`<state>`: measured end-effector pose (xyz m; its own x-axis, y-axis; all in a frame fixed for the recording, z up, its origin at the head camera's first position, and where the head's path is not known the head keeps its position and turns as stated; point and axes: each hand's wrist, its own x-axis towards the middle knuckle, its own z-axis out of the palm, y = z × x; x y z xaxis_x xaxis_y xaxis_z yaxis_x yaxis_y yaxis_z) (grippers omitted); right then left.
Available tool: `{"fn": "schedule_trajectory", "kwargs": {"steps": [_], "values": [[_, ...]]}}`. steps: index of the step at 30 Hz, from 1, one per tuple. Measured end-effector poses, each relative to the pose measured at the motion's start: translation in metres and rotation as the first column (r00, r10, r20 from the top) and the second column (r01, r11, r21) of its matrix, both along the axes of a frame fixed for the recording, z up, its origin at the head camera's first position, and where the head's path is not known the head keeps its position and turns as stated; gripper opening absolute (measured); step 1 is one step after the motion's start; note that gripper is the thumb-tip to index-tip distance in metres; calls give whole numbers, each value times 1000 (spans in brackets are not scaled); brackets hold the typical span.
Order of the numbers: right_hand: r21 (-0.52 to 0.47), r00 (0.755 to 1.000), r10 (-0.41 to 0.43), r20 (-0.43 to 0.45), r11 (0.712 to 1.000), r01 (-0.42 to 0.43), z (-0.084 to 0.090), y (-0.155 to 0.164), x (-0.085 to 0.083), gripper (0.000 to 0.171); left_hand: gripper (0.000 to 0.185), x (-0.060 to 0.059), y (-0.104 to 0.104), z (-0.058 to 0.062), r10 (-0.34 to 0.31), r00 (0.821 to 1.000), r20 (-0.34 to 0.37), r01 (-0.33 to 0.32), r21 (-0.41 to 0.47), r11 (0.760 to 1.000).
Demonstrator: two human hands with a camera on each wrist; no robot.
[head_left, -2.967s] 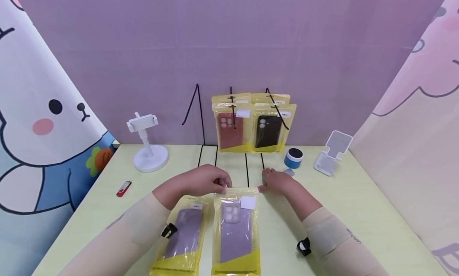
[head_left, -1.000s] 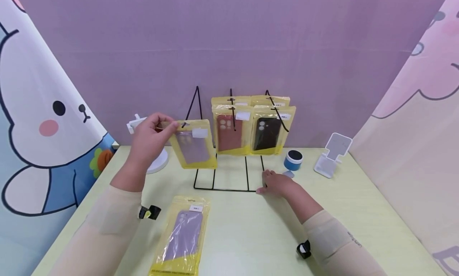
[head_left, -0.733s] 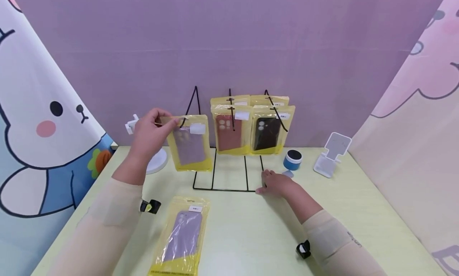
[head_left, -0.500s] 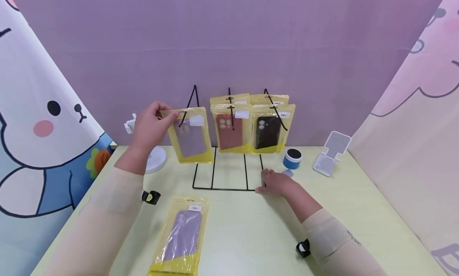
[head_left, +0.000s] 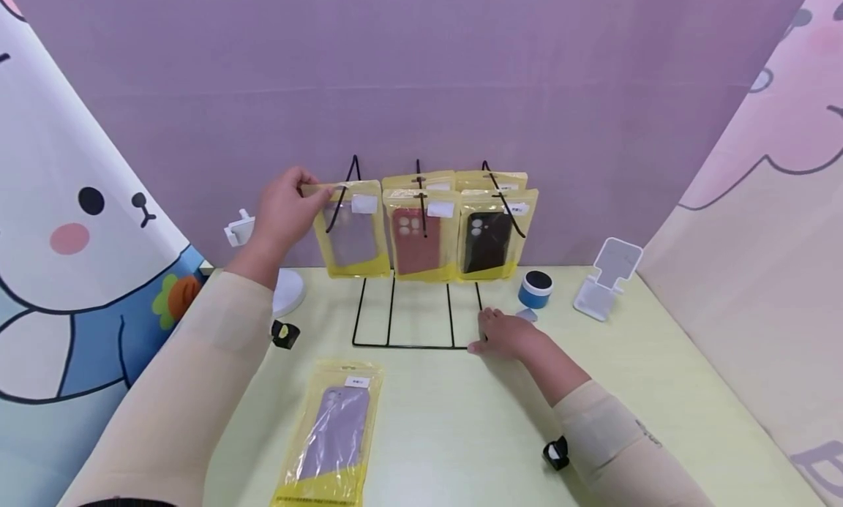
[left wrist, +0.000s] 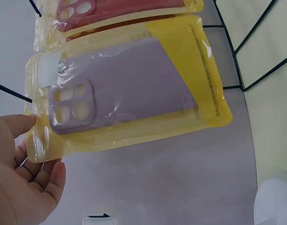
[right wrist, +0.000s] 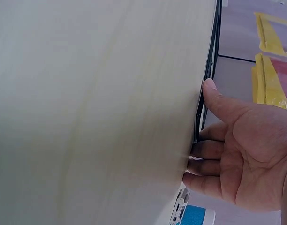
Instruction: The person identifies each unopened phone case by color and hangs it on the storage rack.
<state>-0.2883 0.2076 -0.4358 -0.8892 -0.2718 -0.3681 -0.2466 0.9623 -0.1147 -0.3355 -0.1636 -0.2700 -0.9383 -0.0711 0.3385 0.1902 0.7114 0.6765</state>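
Observation:
My left hand pinches the top left corner of a yellow-edged bag with a lilac phone case inside. This bag hangs upright at the rack's left hook; the hook's wire meets its top strip, with the tip in front. My right hand holds the front right corner of the black wire rack's base, thumb against the front bar and fingers at the side. Bags with a red phone case and a black phone case hang from the middle and right hooks, with more bags behind.
Another bagged lilac phone case lies on the table in front of the rack. A white phone stand is partly hidden behind the left arm. At the right are a blue-and-white round speaker and a white folding stand.
The left hand lifted the bagged lilac case from the table to the left hook, then raised it and moved it back along the hook. The right hand stayed at the rack's base.

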Motion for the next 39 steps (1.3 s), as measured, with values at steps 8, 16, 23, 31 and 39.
{"fn": "schedule_trajectory", "kwargs": {"steps": [8, 16, 23, 31, 39], "values": [[7, 1000, -7, -4, 1000, 7, -2, 0, -2, 87, 38, -14, 5, 4, 20, 1000, 10, -20, 4, 1000], [12, 1000, -8, -9, 1000, 8, -6, 1, -5, 88, 36, -23, 10, 11, 44, 999, 13, -43, -14, 999], [15, 1000, -14, -3, 1000, 14, -6, 2, -5, 87, 37, -24, 9, 8, 15, 1000, -14, -16, -14, 1000], [11, 999, -30, 20, 1000, 29, -6, 1, -6, 88, 51, -9, 8, 6, -58, 996, -67, 64, 94, 994], [-1, 1000, -25, 11, 1000, 25, -4, 1, -4, 87, 46, 27, 0, -1, -68, 979, -193, 94, 132, 987]]}}
